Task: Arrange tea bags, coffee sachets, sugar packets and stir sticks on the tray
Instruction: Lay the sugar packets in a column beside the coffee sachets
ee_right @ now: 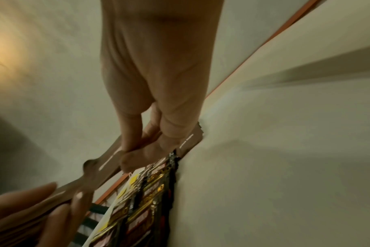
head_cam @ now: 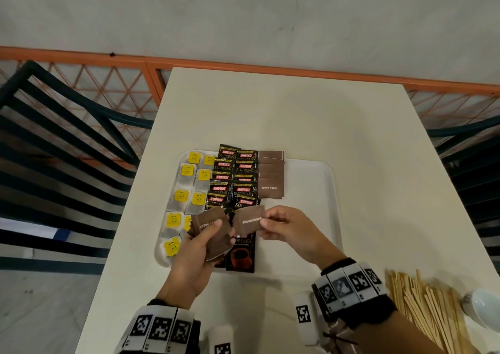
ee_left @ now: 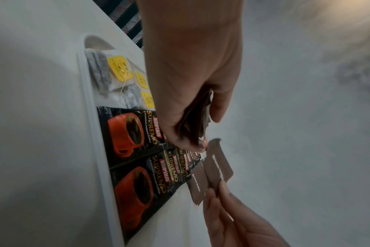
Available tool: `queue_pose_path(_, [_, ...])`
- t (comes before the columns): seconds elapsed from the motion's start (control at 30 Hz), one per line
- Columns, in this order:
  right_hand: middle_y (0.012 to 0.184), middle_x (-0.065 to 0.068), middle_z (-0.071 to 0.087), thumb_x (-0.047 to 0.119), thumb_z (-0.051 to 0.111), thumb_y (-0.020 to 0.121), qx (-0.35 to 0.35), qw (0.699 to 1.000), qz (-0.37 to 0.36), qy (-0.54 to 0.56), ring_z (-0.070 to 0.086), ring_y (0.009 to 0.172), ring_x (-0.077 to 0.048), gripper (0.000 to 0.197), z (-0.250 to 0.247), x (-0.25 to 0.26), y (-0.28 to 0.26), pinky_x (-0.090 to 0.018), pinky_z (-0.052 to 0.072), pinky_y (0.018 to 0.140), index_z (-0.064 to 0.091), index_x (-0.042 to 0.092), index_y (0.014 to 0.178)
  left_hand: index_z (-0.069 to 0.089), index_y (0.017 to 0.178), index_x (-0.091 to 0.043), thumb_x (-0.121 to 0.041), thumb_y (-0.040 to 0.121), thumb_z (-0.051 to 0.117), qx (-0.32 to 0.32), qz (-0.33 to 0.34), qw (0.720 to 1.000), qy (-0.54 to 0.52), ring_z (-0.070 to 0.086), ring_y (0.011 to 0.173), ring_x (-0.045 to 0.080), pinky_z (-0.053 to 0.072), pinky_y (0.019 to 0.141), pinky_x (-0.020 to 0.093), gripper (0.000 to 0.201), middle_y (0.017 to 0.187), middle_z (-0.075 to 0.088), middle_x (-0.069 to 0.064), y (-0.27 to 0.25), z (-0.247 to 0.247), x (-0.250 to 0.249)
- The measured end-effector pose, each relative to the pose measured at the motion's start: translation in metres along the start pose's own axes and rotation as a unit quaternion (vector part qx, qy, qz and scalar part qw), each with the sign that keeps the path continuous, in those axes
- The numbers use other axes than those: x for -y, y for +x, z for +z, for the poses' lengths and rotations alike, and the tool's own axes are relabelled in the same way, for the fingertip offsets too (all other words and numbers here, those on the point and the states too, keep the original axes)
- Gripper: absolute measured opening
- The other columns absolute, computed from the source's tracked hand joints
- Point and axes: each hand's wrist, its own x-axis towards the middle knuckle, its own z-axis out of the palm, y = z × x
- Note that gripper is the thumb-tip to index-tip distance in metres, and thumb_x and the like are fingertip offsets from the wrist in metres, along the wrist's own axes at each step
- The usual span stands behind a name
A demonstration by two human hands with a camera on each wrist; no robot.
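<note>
Fingers (head_cam: 263, 221) of the right hand (head_cam: 293, 232) are seen in the head view pinching a single brown sugar packet (head_cam: 249, 220) just above the centre of the frame's lower half. A fanned stack of brown sugar packets (head_cam: 213, 234) is gripped by the curled left hand (head_cam: 197, 251) just to its left. Both are held over the near part of the white tray (head_cam: 311, 191), which lies on the pale surface (head_cam: 284, 110). On the tray, tea bags (head_cam: 186, 191) with yellow tags are laid in two columns at the left, black coffee sachets (head_cam: 234, 180) in two overlapping columns at the middle, and a short column of laid sugar packets (head_cam: 271, 176) just right of them. A heap of wooden stir sticks (head_cam: 422, 307) is seen at the lower right of the frame, off the tray.

From the left wrist view, the left hand (ee_left: 190, 83) is shown closed round its stack (ee_left: 197, 117) at the centre, while the single packet (ee_left: 219, 165) is pinched by the right hand (ee_left: 232, 222) at the lower right. Coffee sachets (ee_left: 133, 150) and tea bags (ee_left: 116, 75) are seen at the left, inside the tray rim (ee_left: 89, 117).

From the right wrist view, which is blurred, the right-hand fingers (ee_right: 135, 130) are seen clamped on the single packet (ee_right: 108, 160) at the centre, with the left hand (ee_right: 27, 215) and its stack (ee_right: 59, 195) at the lower left.
</note>
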Motion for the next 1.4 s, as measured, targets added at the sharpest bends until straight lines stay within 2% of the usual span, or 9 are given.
queue_pose_path(0.13, [0.078, -0.002, 0.064, 0.004, 0.059, 0.087, -0.131, 0.991, 0.008, 0.009, 0.063, 0.062, -0.01, 0.01, -0.016, -0.004, 0.014, -0.018, 0.048, 0.056, 0.056, 0.013, 0.083, 0.053, 0.124, 0.002, -0.012, 0.088, 0.052, 0.012, -0.011, 0.999, -0.051, 0.066, 0.071, 0.024, 0.054, 0.057, 0.026, 0.039, 0.1, 0.06, 0.024, -0.003, -0.004, -0.002])
queue_pose_path(0.33, [0.073, -0.003, 0.062, 0.009, 0.062, 0.086, -0.254, 0.966, 0.018, -0.056, 0.054, 0.061, -0.012, 0.013, -0.028, -0.013, 0.04, -0.021, 0.037, 0.054, 0.056, 0.018, 0.078, 0.045, 0.13, 0.004, -0.017, 0.081, 0.049, 0.06, -0.009, 0.995, -0.08, 0.059, 0.076, 0.026, 0.054, 0.062, 0.027, 0.053, 0.095, 0.056, 0.022, -0.007, -0.004, -0.006])
queue_pose_path(0.53, [0.066, 0.002, 0.058, 0.011, 0.062, 0.086, -0.272, 0.957, 0.019, -0.101, 0.049, 0.057, -0.009, 0.003, -0.026, -0.014, 0.051, -0.019, 0.035, 0.055, 0.06, 0.01, 0.088, 0.047, 0.128, 0.002, -0.017, 0.083, 0.045, 0.054, -0.012, 0.994, -0.093, 0.061, 0.077, 0.027, 0.055, 0.064, 0.028, 0.049, 0.098, 0.056, 0.023, -0.007, -0.007, -0.007])
queue_pose_path(0.63, [0.069, 0.002, 0.058, 0.011, 0.061, 0.086, -0.285, 0.954, 0.013, -0.09, 0.049, 0.058, -0.01, 0.004, -0.031, -0.013, 0.052, -0.02, 0.037, 0.056, 0.061, 0.01, 0.09, 0.055, 0.113, -0.001, -0.018, 0.078, 0.047, 0.071, -0.016, 0.995, -0.068, 0.059, 0.072, 0.026, 0.053, 0.062, 0.025, 0.04, 0.09, 0.056, 0.021, -0.01, -0.007, -0.009])
queue_pose_path(0.73, [0.075, 0.0, 0.061, 0.011, 0.063, 0.085, -0.291, 0.952, 0.001, -0.099, 0.05, 0.062, -0.011, 0.003, -0.035, -0.014, 0.052, -0.024, 0.042, 0.068, 0.061, 0.012, 0.087, 0.06, 0.101, -0.005, -0.016, 0.079, 0.045, 0.078, -0.013, 0.995, -0.068, 0.057, 0.072, 0.026, 0.052, 0.063, 0.026, 0.028, 0.086, 0.055, 0.021, -0.012, -0.005, -0.01])
queue_pose_path(1.03, [0.086, -0.002, 0.064, 0.014, 0.066, 0.082, -0.28, 0.943, -0.001, -0.177, 0.057, 0.082, -0.016, 0.01, -0.026, -0.016, 0.057, -0.029, 0.045, 0.082, 0.064, 0.01, 0.091, 0.062, 0.104, -0.003, -0.011, 0.091, 0.038, 0.054, -0.009, 0.997, -0.055, 0.064, 0.068, 0.025, 0.056, 0.061, 0.026, 0.028, 0.086, 0.062, 0.023, -0.012, 0.0, -0.008])
queue_pose_path(1.2, [0.079, 0.003, 0.059, 0.014, 0.068, 0.081, -0.304, 0.933, -0.017, -0.194, 0.054, 0.08, -0.013, 0.013, -0.022, -0.016, 0.057, -0.019, 0.039, 0.068, 0.063, 0.007, 0.09, 0.059, 0.115, -0.005, -0.011, 0.092, 0.042, 0.022, -0.006, 0.999, -0.043, 0.068, 0.073, 0.027, 0.057, 0.06, 0.029, 0.029, 0.098, 0.065, 0.026, -0.01, -0.002, -0.006])
queue_pose_path(1.33, [0.069, 0.008, 0.053, 0.014, 0.067, 0.081, -0.316, 0.928, -0.017, -0.197, 0.052, 0.075, -0.014, 0.014, -0.02, -0.016, 0.055, -0.011, 0.035, 0.058, 0.055, 0.01, 0.087, 0.064, 0.104, -0.01, -0.008, 0.091, 0.046, 0.015, 0.002, 1.0, -0.013, 0.068, 0.068, 0.025, 0.057, 0.057, 0.027, 0.022, 0.084, 0.071, 0.016, -0.01, 0.001, -0.005])
queue_pose_path(1.4, [0.072, 0.004, 0.056, 0.015, 0.067, 0.082, -0.318, 0.928, -0.025, -0.193, 0.053, 0.076, -0.015, 0.016, -0.018, -0.015, 0.052, -0.011, 0.036, 0.058, 0.054, 0.01, 0.09, 0.064, 0.108, -0.009, -0.008, 0.091, 0.049, 0.012, -0.001, 1.0, -0.005, 0.066, 0.071, 0.027, 0.056, 0.057, 0.027, 0.023, 0.088, 0.07, 0.018, -0.009, 0.003, -0.004])
